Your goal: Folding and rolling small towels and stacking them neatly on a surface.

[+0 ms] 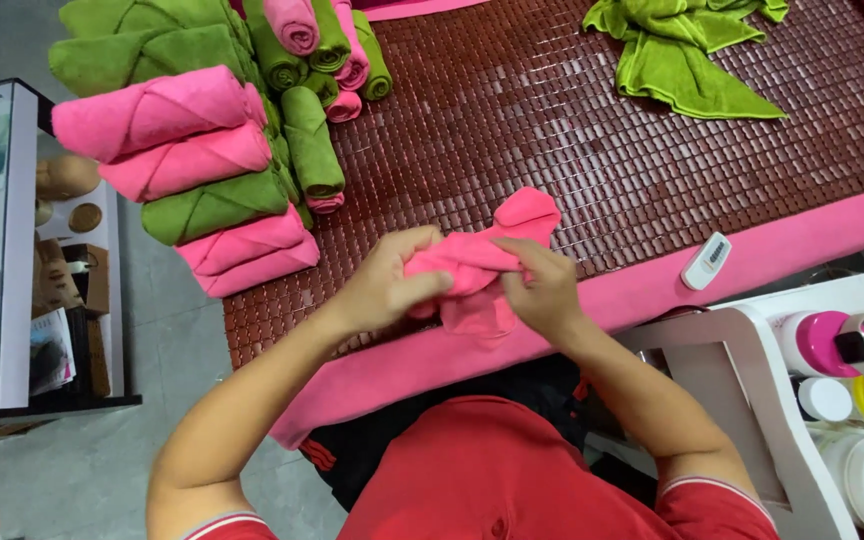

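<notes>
So both hands are on one pink towel [474,270] right at the near edge of the bed, above the pink sheet border [652,290]. The left hand [382,285] has its fingers closed around the left end of the bundle, thumb pressed on top, and the right hand [544,290] is pinched down on the right side of it. One rounded end of the towel pokes out past the hands toward the far side, and a flap hangs down on the near side. Looks to me like the rolling-and-tucking step, roughly midway: the roll has a shape but isn't tight or closed (hard to say exactly how the loose flap is folded, the fingers cover it).

The next move, I'd guess, calls for keeping the roll squeezed with one hand while the other tucks that loose flap in, or it'll spring open.

A bit farther and left, on the dark red bamboo mat [572,130], sits a stack of finished rolled towels [202,160], pink and green mixed. Far right there's a loose green towel [682,50] lying unfolded. Small white remote [706,261] sits on the pink border, right of the hands.
</notes>
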